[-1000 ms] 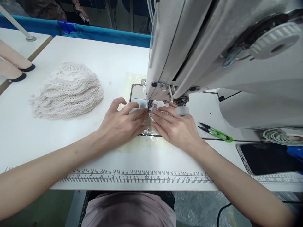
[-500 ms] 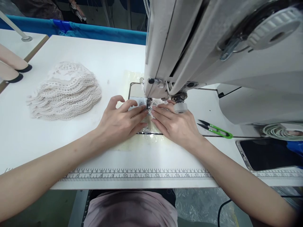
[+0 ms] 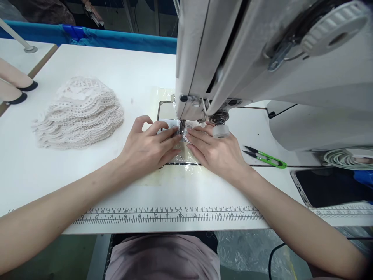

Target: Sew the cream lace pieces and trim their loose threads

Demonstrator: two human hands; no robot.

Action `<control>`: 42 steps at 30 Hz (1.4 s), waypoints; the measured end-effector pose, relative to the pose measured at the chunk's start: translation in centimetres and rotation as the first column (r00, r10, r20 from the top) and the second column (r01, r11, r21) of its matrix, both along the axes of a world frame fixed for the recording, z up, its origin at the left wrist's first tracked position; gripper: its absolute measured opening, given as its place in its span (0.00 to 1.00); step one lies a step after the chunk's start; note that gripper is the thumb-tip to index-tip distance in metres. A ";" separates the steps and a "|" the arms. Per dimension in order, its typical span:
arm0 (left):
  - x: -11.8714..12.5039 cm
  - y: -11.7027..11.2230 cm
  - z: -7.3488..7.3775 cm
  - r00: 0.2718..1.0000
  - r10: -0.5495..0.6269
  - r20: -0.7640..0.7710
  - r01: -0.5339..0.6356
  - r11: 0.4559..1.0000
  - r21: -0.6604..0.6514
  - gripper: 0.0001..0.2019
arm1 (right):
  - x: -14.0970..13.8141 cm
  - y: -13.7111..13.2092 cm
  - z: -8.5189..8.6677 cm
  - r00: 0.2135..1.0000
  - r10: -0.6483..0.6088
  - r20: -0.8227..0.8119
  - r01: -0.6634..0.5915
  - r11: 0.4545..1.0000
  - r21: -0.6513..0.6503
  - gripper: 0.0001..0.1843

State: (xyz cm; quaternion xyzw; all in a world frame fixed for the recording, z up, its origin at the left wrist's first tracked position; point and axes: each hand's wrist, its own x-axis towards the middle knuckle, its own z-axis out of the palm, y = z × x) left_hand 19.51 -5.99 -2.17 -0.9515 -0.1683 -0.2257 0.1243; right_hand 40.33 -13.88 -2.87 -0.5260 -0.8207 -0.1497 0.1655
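My left hand and my right hand lie flat on the metal plate under the head of a white sewing machine. Their fingertips press a small piece of white lace against the plate, right at the needle and presser foot. The fingers of both hands are stretched out and close together. Most of the lace piece is hidden under the fingers and the machine head.
A heap of white lace pieces sits on the white table to the left. Green thread snips and a dark phone lie at the right. A printed ruler runs along the front edge.
Both hands have crept a little away from me, feeding the lace toward the needle. The view has shifted slightly.
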 end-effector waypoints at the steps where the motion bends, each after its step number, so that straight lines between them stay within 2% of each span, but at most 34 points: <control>1: 0.0 0.0 0.0 1.000 0.002 -0.005 -0.002 1.000 0.000 0.12 | 0.0 0.0 0.0 1.000 -0.002 -0.002 0.002 1.000 -0.005 0.16; 10: -0.2 -0.3 0.1 0.998 0.020 -0.065 -0.023 0.998 -0.051 0.14 | 0.0 0.0 -0.1 1.000 -0.010 0.002 0.010 1.000 -0.014 0.16; 18: -0.2 -0.1 -0.3 1.000 0.008 -0.005 -0.008 0.999 -0.032 0.12 | -0.1 -0.1 0.0 1.000 -0.015 -0.020 0.015 1.000 -0.018 0.16; 21: 0.0 -0.5 -0.3 1.000 -0.004 0.008 0.004 1.000 -0.016 0.12 | -0.1 0.3 -0.1 0.997 -0.074 -0.038 0.074 0.997 -0.014 0.16; 25: 0.3 -0.7 -0.1 0.996 -0.088 -0.016 0.086 0.993 -0.076 0.16 | 0.0 0.7 0.0 0.988 -0.149 0.048 0.149 0.989 -0.006 0.17; 28: -0.4 -0.2 0.4 0.996 -0.084 -0.010 0.084 0.996 -0.011 0.11 | 0.1 0.4 0.6 0.982 -0.173 0.080 0.176 0.984 -0.024 0.18; 31: -1.3 0.2 1.1 0.998 0.069 0.001 -0.069 0.997 0.037 0.08 | 0.4 -0.1 1.4 0.987 -0.157 0.036 0.159 0.987 -0.033 0.20; 33: -1.5 -0.1 1.3 0.991 0.132 0.013 -0.132 0.991 -0.008 0.07 | 0.7 -0.2 1.5 0.990 -0.138 0.016 0.139 0.990 -0.013 0.20; 34: -1.4 -0.4 1.2 0.994 0.113 0.012 -0.112 0.992 -0.059 0.09 | 0.8 -0.2 1.5 0.991 -0.129 0.017 0.129 0.992 -0.006 0.19; 36: -1.0 -1.1 1.0 1.000 0.002 -0.012 -0.004 0.987 -0.163 0.15 | 1.1 0.0 1.4 0.994 -0.108 0.025 0.108 0.994 -0.018 0.16; 38: -0.7 -1.4 0.7 0.994 -0.099 -0.045 0.089 0.978 -0.190 0.16 | 1.3 0.1 1.4 0.996 -0.092 0.023 0.093 0.994 -0.063 0.16; 40: -0.7 -1.1 0.7 0.993 -0.101 -0.061 0.092 0.987 -0.134 0.13 | 1.2 0.0 1.4 0.997 -0.080 -0.001 0.079 0.991 -0.107 0.15; 42: -1.1 -0.4 1.0 0.996 -0.016 -0.090 0.011 0.999 -0.052 0.13 | 0.8 -0.4 1.6 0.998 -0.033 -0.050 0.025 0.988 -0.150 0.14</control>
